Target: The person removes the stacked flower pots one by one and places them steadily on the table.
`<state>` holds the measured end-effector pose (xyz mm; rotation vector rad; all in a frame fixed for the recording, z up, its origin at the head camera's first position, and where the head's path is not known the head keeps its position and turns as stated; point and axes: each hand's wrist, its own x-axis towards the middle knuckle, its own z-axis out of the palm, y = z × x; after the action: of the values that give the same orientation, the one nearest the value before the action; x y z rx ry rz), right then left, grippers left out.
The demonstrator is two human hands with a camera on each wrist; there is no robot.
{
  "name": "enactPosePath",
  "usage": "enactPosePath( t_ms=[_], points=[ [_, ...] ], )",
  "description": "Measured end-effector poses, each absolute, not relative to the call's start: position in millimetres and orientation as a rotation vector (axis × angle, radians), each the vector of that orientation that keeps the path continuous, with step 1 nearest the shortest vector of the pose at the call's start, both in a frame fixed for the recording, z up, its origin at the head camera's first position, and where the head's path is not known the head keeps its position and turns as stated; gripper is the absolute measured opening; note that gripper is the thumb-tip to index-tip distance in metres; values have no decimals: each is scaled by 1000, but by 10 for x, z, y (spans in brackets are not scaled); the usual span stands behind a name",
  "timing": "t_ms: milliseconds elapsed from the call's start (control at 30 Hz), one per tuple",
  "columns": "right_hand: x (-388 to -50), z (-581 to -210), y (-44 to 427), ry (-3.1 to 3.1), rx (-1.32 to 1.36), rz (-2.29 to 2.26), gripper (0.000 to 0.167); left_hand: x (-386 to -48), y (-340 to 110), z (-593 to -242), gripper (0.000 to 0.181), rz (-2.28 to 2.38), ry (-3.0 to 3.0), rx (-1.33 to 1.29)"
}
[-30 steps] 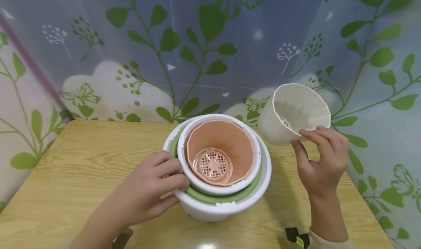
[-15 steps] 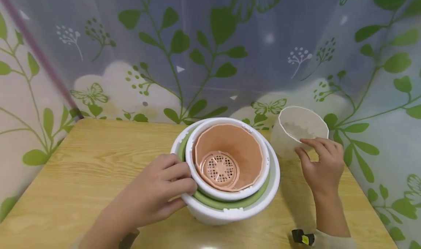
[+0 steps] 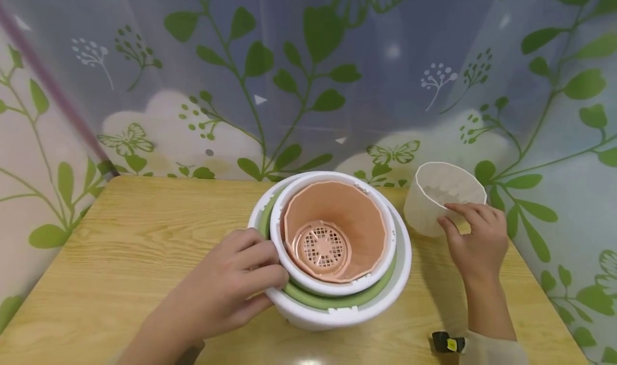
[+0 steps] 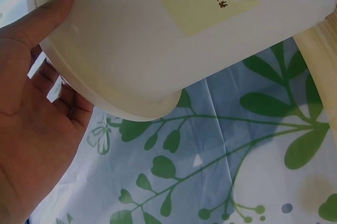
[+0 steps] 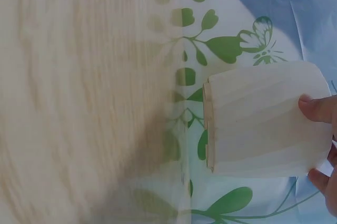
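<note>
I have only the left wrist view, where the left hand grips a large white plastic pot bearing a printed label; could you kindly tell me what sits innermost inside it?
Observer: In the head view, a salmon-pink plastic pot with a faceted rim sits innermost in the large white pot.
Operator: Thank you. Could you see whether its bottom is solid?
Observer: It is not; a round grid of small holes shows there.
Operator: And what is on the other side, please?
Observer: The right hand pinches the rim of a cream, tapered, translucent pot.
</note>
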<state>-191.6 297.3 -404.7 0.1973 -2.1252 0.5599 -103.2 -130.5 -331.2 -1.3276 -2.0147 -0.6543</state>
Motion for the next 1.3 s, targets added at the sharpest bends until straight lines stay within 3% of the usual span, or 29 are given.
enactPosePath(
  t_ms=[667, 1300],
  points=[
    [-1971, -4212, 3155, -2271, 66, 537, 31, -1021, -1305, -3332, 20, -676, -2028, -1324],
    [-2264, -3852, 3497, -2886, -27, 319, 34, -1015, -1313, -3305, 20, -691, -2050, -1333]
  ],
)
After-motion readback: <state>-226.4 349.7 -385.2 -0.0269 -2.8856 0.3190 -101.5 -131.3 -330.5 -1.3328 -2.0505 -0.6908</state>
